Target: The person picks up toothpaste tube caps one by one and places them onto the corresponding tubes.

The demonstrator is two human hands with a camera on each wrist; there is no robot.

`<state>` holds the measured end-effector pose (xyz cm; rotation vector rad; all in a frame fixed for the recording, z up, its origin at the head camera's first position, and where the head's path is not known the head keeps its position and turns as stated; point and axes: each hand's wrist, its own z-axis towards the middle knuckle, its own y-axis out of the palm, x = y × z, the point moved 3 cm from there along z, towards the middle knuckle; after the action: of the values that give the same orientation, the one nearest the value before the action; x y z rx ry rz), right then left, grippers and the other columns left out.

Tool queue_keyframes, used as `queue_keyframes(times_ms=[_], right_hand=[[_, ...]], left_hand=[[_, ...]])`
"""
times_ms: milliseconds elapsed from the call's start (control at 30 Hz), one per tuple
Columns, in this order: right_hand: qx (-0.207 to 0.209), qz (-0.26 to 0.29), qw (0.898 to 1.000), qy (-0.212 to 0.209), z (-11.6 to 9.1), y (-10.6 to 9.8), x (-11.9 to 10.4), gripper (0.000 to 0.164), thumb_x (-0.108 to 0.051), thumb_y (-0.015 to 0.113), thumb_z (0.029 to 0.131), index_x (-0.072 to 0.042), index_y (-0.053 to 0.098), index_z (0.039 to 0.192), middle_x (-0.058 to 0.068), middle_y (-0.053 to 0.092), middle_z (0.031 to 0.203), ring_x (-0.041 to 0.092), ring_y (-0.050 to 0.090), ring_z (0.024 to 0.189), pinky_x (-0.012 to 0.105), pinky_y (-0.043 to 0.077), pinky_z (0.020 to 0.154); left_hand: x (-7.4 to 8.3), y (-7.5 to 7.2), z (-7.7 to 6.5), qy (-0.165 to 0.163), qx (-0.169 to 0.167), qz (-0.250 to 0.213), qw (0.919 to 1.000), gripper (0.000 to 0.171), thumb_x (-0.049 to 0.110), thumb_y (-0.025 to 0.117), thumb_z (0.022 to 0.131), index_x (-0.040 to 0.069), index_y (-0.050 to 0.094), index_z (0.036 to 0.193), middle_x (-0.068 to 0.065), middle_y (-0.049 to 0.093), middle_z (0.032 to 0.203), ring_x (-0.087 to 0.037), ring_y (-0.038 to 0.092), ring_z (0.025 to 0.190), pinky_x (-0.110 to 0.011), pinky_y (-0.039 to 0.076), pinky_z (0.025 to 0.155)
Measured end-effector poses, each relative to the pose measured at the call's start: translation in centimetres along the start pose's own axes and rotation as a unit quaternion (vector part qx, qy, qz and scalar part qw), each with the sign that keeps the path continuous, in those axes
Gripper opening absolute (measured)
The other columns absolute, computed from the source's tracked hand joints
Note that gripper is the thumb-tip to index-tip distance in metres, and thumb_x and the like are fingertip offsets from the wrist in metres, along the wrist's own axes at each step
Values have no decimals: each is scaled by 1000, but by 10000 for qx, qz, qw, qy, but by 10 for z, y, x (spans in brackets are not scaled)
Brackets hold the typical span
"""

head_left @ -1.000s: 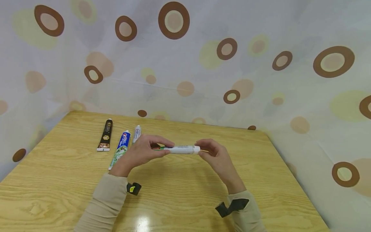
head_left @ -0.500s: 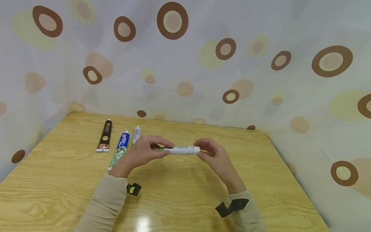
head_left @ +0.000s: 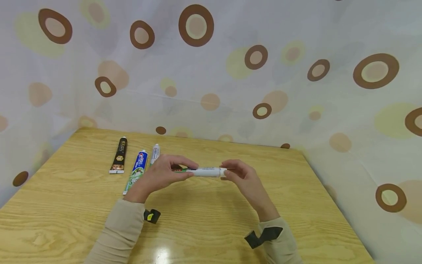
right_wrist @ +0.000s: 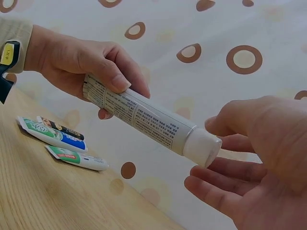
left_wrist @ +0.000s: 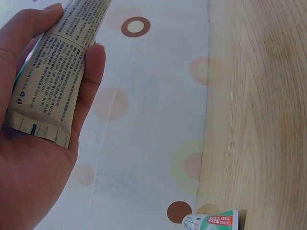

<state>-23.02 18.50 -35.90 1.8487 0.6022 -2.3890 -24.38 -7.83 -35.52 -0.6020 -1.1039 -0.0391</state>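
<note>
A white toothpaste tube (head_left: 207, 172) is held level above the table by both hands. My left hand (head_left: 160, 172) grips its flat crimped end between thumb and fingers; in the left wrist view printed text covers the near side of the tube (left_wrist: 55, 62). At the other end, my right hand (head_left: 245, 181) has its thumb and fingertips around the white cap (right_wrist: 201, 146). The right wrist view shows the cap on the tube, the thumb at its upper edge and the fingers (right_wrist: 211, 189) below.
Three other toothpaste tubes lie at the table's left: a black one (head_left: 119, 156), a blue and green one (head_left: 140, 161), and a white and green one (head_left: 155, 152) partly behind the left hand. A patterned sheet (head_left: 211, 80) rises behind the wooden table (head_left: 197, 223).
The right thumb and fingers have shifted slightly left, and the thumb covers more of the cap. The left hand and the tube stay nearly where they were.
</note>
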Motion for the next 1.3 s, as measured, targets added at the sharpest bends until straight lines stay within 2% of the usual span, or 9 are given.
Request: queue_keyframes(times_ms=[100, 233, 433, 633, 833, 933, 1067, 1167, 1300], right_hand=[[-11, -122, 9999, -9, -1, 0, -1, 35, -16, 65, 97, -8, 58, 130, 15, 57, 135, 23, 59, 121, 25, 52, 95], [-81, -137, 9998, -121, -1, 0, -3, 33, -11, 64, 97, -10, 59, 129, 11, 56, 137, 27, 56, 126, 25, 51, 95], [-163, -119, 9993, -304, -1, 0, -3, 26, -11, 60, 99, -6, 63, 124, 14, 59, 130, 33, 62, 112, 32, 56, 89], [-242, 15, 9997, -61, 1, 0, 0, 29, -18, 56, 102, -1, 62, 125, 18, 61, 125, 43, 64, 102, 38, 57, 88], [-410, -42, 9991, -78, -1, 0, -1, 31, -13, 59, 100, -1, 60, 128, 21, 62, 122, 27, 68, 95, 40, 57, 88], [-359, -13, 9994, 5, 0, 1, 0, 30, -16, 57, 101, -3, 60, 128, 21, 63, 119, 28, 67, 97, 42, 57, 88], [-148, -21, 9997, 174, 0, 1, -1, 30, -22, 57, 102, -5, 61, 127, 18, 62, 121, 31, 64, 103, 38, 57, 88], [-38, -125, 9997, 195, -1, 1, -1, 29, -22, 60, 100, -7, 63, 125, 14, 62, 125, 26, 64, 107, 32, 55, 90], [-109, -160, 9998, -3, -1, 1, -3, 29, -14, 63, 98, -7, 63, 125, 14, 62, 128, 20, 63, 111, 31, 54, 93]], left_hand=[[0, 0, 0, 3, -12, 31, 10000, 20, 21, 75, 90, 28, 77, 108, 6, 74, 110, -17, 68, 92, -29, 57, 75], [1, 0, 0, 42, 3, 69, 10000, 20, 21, 74, 90, 29, 77, 108, 6, 74, 110, -16, 68, 91, -29, 57, 74], [1, 1, 0, 96, 6, 69, 9999, 20, 20, 74, 90, 27, 77, 108, 5, 75, 110, -13, 68, 89, -29, 57, 72], [2, 1, 1, 137, 14, 33, 9999, 20, 20, 75, 90, 26, 77, 109, 3, 75, 109, -12, 69, 88, -29, 57, 71], [2, 1, 0, 223, 43, 1, 9997, 20, 20, 75, 89, 24, 77, 109, 2, 75, 110, -13, 69, 88, -29, 57, 71], [2, 1, 0, 198, 57, 1, 9998, 20, 20, 75, 90, 26, 77, 108, 3, 75, 109, -13, 69, 87, -29, 57, 70], [2, 2, 1, 237, 44, 15, 9997, 20, 19, 74, 90, 26, 77, 108, 4, 75, 109, -15, 69, 87, -29, 57, 70], [1, 3, 1, 293, 22, 50, 9996, 20, 18, 75, 90, 24, 77, 108, 2, 75, 108, -16, 68, 87, -28, 56, 69], [2, 3, 1, 330, 43, 136, 9994, 20, 19, 75, 89, 23, 77, 109, 1, 76, 107, -13, 68, 85, -26, 56, 68]])
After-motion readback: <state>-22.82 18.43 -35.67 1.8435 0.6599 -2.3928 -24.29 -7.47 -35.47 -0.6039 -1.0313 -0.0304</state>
